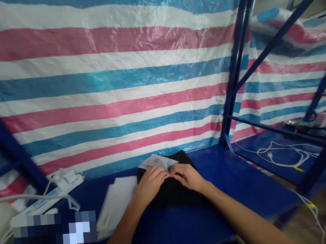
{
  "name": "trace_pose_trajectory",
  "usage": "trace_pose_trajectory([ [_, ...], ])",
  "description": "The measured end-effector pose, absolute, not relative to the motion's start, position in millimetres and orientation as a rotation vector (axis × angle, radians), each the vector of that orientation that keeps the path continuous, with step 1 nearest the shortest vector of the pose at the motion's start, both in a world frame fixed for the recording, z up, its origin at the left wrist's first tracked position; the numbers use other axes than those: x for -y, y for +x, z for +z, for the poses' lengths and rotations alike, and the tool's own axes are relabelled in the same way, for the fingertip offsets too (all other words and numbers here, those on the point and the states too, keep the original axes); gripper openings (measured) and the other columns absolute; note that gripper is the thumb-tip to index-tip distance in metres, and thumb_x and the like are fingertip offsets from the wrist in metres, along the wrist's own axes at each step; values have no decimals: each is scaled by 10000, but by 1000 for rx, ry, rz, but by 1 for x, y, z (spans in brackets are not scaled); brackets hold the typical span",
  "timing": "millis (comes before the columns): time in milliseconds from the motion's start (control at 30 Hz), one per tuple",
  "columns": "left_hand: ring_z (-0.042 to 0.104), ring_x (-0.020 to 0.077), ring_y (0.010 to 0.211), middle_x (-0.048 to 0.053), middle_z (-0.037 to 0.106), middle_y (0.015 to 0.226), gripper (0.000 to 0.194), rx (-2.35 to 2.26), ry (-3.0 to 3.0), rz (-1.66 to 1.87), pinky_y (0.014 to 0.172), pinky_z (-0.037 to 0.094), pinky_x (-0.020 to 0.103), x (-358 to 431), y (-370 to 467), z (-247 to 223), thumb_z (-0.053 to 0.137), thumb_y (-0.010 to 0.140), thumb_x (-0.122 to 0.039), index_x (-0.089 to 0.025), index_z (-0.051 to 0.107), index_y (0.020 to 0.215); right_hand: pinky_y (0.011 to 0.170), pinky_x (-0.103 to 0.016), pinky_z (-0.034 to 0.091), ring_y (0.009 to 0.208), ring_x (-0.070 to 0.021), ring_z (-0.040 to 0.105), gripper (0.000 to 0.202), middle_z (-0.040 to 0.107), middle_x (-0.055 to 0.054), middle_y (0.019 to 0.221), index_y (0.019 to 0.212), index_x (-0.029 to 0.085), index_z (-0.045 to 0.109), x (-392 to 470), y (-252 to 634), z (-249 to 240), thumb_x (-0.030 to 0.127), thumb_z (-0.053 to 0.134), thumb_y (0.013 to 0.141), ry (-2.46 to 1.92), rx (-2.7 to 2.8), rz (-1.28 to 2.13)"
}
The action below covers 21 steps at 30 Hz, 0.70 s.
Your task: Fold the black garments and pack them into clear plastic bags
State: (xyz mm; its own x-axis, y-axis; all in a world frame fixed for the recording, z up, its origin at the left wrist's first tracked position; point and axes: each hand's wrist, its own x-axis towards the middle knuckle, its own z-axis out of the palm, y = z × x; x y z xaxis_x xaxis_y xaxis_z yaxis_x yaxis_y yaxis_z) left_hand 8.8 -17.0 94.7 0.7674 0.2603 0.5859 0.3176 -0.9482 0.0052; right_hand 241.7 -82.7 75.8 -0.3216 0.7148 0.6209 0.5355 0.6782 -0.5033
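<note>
A frosted, see-through plastic bag with a small round mark lies over a folded black cloth on the blue surface. My left hand is closed, its thumb and fingertips pinching the bag's near edge. Close beside it, my right hand pinches the same edge, with the fingertips of both hands almost touching. My fingers hide part of that edge. To the left of the cloth rests a stack of whitish flat bags or sheets, partly covered by my left forearm.
A white power strip with plugs and cables sits at the left. Blue metal posts frame the blue platform, and a striped plastic sheet hangs behind. White cables lie on another platform at right. A pixelated patch covers the lower left.
</note>
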Motion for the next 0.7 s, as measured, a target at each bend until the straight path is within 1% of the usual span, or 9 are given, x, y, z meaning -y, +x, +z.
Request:
trace_pose_trajectory([
  [267, 662, 237, 990, 69, 711, 1046, 222, 497, -2870, -950, 902, 558, 411, 11, 2, 100, 454, 1114, -208, -215, 676, 1104, 916, -360, 572, 957, -232, 727, 188, 761, -62, 1037, 1040, 254, 724, 82, 241, 78, 303, 545, 1073, -969, 1961, 277],
  [467, 673, 241, 1012, 60, 730, 1105, 177, 487, -2847, -968, 918, 546, 421, 8, 1, 99, 535, 1102, -270, -244, 696, 1172, 888, -348, 570, 916, -224, 719, 162, 759, -49, 1004, 1010, 251, 722, 83, 240, 80, 318, 583, 1057, -991, 1897, 336],
  [600, 680, 239, 987, 53, 744, 1077, 188, 498, -2798, -990, 904, 534, 412, 5, 4, 99, 523, 1101, -235, -239, 707, 1139, 882, -347, 565, 917, -225, 712, 154, 753, -50, 991, 994, 247, 723, 81, 242, 80, 325, 602, 1049, -1003, 1866, 338],
  [700, 684, 241, 1000, 48, 749, 1063, 197, 586, -2752, -998, 899, 523, 399, -4, -3, 100, 511, 1099, -227, -244, 707, 1101, 817, -334, 563, 873, -219, 698, 163, 738, -50, 957, 976, 242, 719, 75, 251, 79, 361, 625, 1036, -1023, 1783, 337],
])
